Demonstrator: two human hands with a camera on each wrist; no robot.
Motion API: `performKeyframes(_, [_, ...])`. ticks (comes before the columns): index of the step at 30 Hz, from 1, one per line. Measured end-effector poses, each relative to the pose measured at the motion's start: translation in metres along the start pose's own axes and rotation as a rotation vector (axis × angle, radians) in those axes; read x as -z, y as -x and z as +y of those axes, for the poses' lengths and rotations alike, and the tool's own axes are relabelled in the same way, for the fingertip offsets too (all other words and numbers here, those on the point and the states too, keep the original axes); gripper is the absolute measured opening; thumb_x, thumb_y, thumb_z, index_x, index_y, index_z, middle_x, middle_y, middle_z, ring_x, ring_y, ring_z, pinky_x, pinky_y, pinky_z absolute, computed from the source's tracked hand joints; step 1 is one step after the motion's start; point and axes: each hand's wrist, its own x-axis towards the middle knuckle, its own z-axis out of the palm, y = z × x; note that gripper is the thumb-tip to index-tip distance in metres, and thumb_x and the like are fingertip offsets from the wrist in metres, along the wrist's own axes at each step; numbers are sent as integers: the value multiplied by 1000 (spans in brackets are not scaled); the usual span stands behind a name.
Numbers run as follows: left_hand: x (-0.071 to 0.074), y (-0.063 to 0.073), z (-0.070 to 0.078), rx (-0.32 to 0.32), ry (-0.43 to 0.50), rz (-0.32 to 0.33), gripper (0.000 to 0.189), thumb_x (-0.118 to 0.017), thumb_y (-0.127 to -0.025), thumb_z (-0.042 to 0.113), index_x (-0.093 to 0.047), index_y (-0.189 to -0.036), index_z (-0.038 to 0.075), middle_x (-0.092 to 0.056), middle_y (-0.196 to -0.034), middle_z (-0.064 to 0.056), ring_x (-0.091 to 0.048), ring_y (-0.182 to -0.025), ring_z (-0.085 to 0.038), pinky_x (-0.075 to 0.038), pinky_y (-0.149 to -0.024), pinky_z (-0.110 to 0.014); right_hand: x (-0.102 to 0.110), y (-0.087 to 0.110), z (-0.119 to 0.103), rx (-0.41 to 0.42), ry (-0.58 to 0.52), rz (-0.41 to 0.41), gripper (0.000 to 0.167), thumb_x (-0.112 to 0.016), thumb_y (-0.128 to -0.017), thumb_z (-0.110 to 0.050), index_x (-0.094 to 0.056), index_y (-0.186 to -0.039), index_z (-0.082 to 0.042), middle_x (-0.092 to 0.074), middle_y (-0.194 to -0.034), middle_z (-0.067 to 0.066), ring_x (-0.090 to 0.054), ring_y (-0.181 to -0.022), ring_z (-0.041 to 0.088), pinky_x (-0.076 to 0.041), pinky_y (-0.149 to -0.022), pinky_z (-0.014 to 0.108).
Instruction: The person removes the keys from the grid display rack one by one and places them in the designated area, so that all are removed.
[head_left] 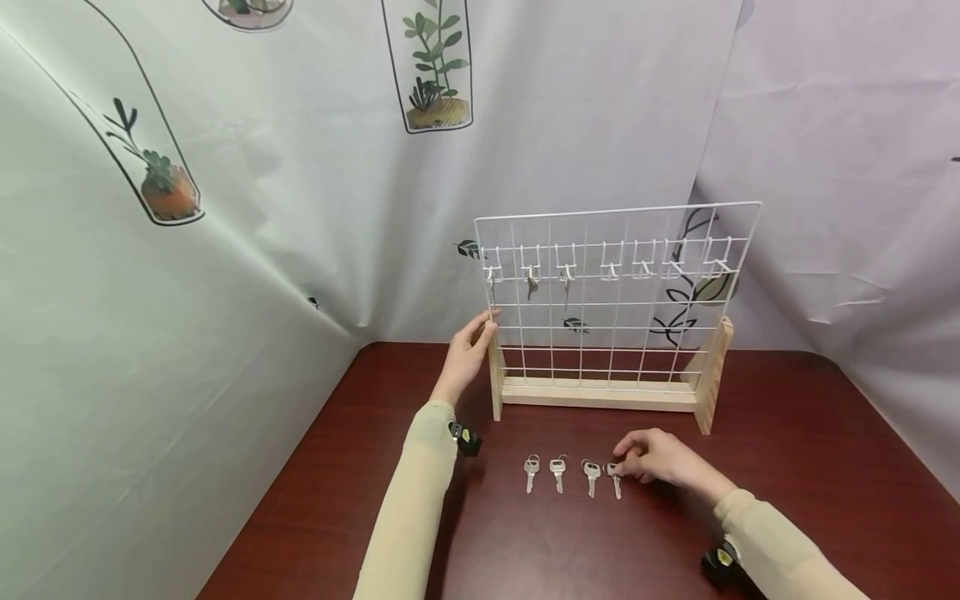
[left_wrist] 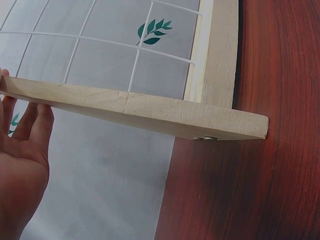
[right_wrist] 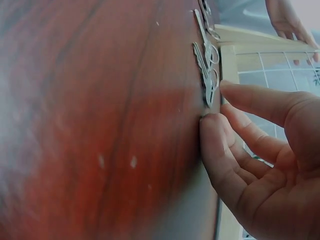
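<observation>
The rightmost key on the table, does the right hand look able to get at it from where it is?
Very likely yes: the right hand is right beside that key, with nothing visible blocking it. The other three keys lie to the left, and the wire rack stands farther back.

Four silver keys (head_left: 558,471), each with a small ring, lie flat in a row before me, the rightmost at the right hand's (head_left: 660,457) fingertips. Behind them a white wire rack (head_left: 600,394) stands upright on pale wood, more keys (head_left: 532,284) dangling from its three leftmost hooks. The left hand (head_left: 465,354) grips its left post.
</observation>
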Motion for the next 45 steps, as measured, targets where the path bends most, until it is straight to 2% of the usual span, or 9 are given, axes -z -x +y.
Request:
performKeyframes(8, [0, 1, 0, 4, 7, 10, 36, -57, -104, 12, -59, -137, -4, -59, -140, -18, -59, -125, -36, -47, -105, -45, 12, -2, -5, 34, 135, 52, 22, -78, -82, -13, -72, -99, 0, -64, -75, -2, -55, -61, 10, -47, -55, 24])
performKeyframes(13, [2, 2, 2, 16, 2, -2, 36, -57, -105, 15, -60, -138, 1, -59, -141, -17, -59, -126, -31, -46, -106, -44, 21, -6, -13, 51, 172, 87, 23, -79, -83, -15, -72, -100, 0, -64, -77, -2, -55, -66, 11, -46, -59, 24])
performKeyframes(20, [1, 1, 2, 39, -4, 1, 37, -57, -105, 16, -60, -139, 3, -58, -142, -14, -59, -127, -30, -45, -107, -44, 36, -14, -37, 88, 211, 131, 24, -77, -87, -16, -73, -104, 1, -68, -81, -1, -57, -74, 13, -47, -65, 26])
performKeyframes(26, [2, -2, 1, 39, 21, -25, 40, -57, -105, 16, -56, -142, 1, -56, -144, -15, -56, -129, -30, -43, -109, -43, 52, -22, -62, 115, 263, 204, 28, -77, -89, -20, -74, -109, -1, -74, -95, 5, -65, -87, 17, -50, -76, 32])
performKeyframes(27, [3, -2, 0, 38, 23, -30, 40, -57, -105, 16, -56, -142, 0, -56, -144, -15, -56, -130, -30, -43, -109, -44, 54, -23, -66, 117, 263, 220, 30, -77, -89, -20, -73, -112, -1, -74, -99, 8, -66, -90, 19, -50, -78, 34])
performKeyframes(30, [5, -4, -15, 48, 48, -45, 44, -57, -105, 19, -53, -145, 1, -52, -147, -17, -53, -133, -31, -40, -111, -45, 59, -25, -78, 120, 217, 258, 38, -76, -91, -19, -68, -122, 2, -73, -111, 16, -70, -99, 26, -53, -84, 36])
performKeyframes(34, [8, -10, -35, 73, 95, -50, 49, -60, -103, 26, -52, -147, 6, -51, -149, -14, -50, -136, -28, -37, -114, -45, 65, -27, -94, 131, 123, 311, 47, -73, -94, -19, -59, -133, 4, -68, -121, 23, -69, -108, 33, -55, -84, 32])
performKeyframes(40, [14, -13, -36, 75, 110, -46, 48, -66, -100, 31, -58, -144, 14, -58, -144, -4, -51, -135, -20, -41, -111, -43, 72, -31, -117, 187, 75, 432, 47, -70, -97, -27, -60, -135, -1, -66, -128, 18, -65, -113, 33, -52, -80, 21])
performKeyframes(45, [16, -13, -36, 59, 102, -68, 45, -67, -100, 24, -59, -140, 5, -58, -142, -17, -54, -132, -23, -44, -108, -43, 73, -36, -131, 217, 29, 545, 44, -67, -99, -35, -64, -133, -8, -68, -128, 13, -66, -113, 29, -50, -80, 23])
